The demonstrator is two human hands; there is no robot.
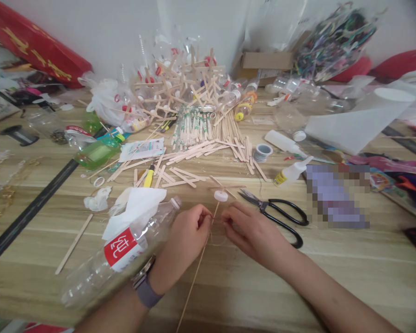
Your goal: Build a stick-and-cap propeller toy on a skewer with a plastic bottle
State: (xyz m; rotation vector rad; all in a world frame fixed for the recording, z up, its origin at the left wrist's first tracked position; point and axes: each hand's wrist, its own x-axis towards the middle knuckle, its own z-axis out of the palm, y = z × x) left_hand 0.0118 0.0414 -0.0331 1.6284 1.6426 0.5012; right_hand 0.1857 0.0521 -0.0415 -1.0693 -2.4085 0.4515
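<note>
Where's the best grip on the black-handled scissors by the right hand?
Take the scissors by the black loops, coming from the right hand's near-right side. They lie flat, blades pointing up-left toward the sticks, loops nearest the wrist, so fingers probably slip in without crossing the tips.

- skewer: lower end cut off by bottom edge
- fingertips of left hand and right hand: curled under, grip unclear
- pixelated patch: contents unreadable
- bottle: base blurred
</note>
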